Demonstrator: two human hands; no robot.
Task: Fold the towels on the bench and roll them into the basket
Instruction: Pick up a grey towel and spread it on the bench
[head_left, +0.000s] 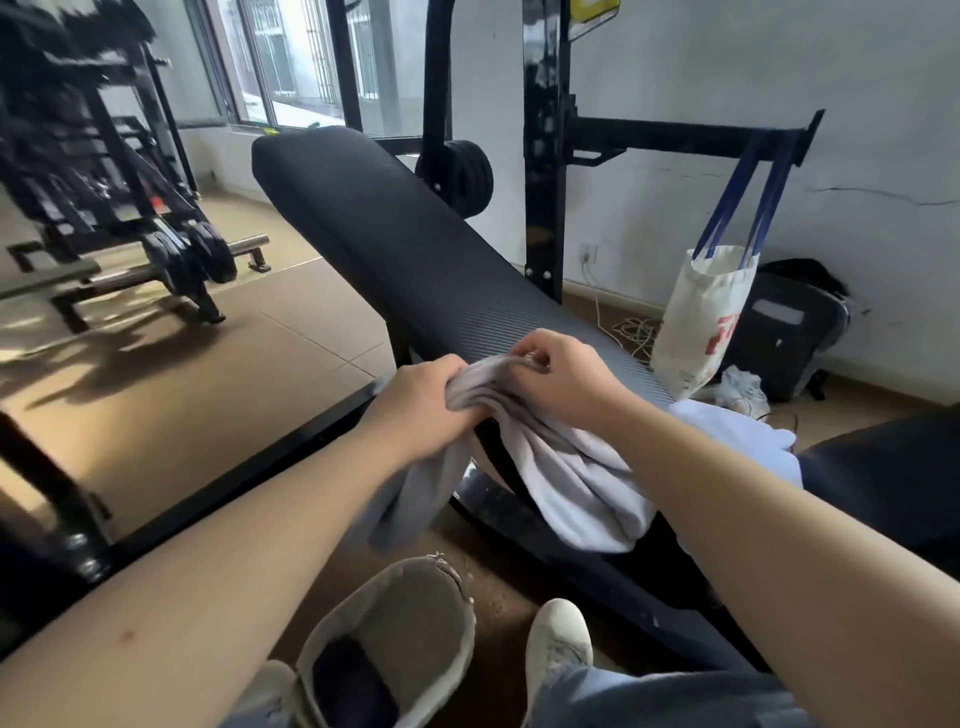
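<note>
1. Your left hand (421, 405) and right hand (566, 374) sit close together at frame centre, each gripping the bunched top edge of the grey towel (571, 483).
2. The towel hangs below them over the near end of the padded surface (389, 234).
3. The grey basket (395, 608) stands bottom centre.

A gym: padded weight bench (395, 244), black rack (543, 156), loaded barbell (202, 254).

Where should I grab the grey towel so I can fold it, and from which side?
Probably its top edge, near the two corners, coming from above. The towel is bunched up and droops over the end of the bench, so pinching the edge wide apart and lifting should let the rest hang flat.
</note>
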